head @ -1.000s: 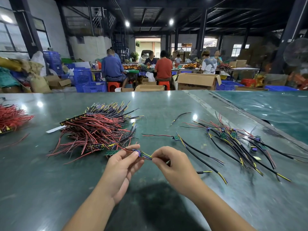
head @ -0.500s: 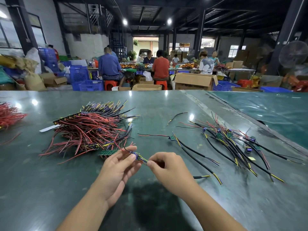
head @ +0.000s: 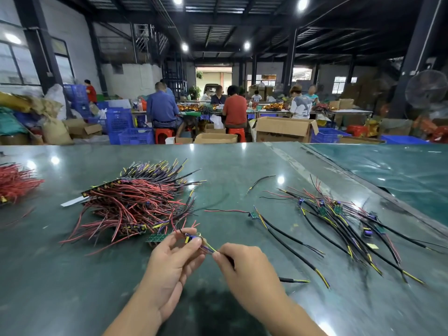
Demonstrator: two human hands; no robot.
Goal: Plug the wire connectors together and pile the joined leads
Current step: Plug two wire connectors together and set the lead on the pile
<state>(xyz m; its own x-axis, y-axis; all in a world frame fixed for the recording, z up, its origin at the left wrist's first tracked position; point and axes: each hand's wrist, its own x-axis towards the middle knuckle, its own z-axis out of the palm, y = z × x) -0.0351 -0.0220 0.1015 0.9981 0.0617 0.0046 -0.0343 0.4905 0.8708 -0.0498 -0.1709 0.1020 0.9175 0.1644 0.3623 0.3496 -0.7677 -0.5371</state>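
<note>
- Left hand (head: 169, 265) pinches a purple connector (head: 190, 238) in curled fingers (head: 194, 242).
- Right hand (head: 247, 270) pinches its yellow-purple lead (head: 209, 248), above the bench (head: 72, 287).
- Joined leads (head: 344, 221) lie piled right; unjoined red wires (head: 135, 204) left.
- Cardboard box (head: 283, 129) beyond: contents hidden.

Two bare forearms, no sleeves, left hand (head: 169, 260), right hand (head: 244, 267), no rings or gloves

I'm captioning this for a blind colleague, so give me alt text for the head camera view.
Two hands meet over a green table: the left hand pinches a small connector, and the right hand pinches the thin wires running from it. A big heap of red and black leads lies left, a looser spread right.
</note>
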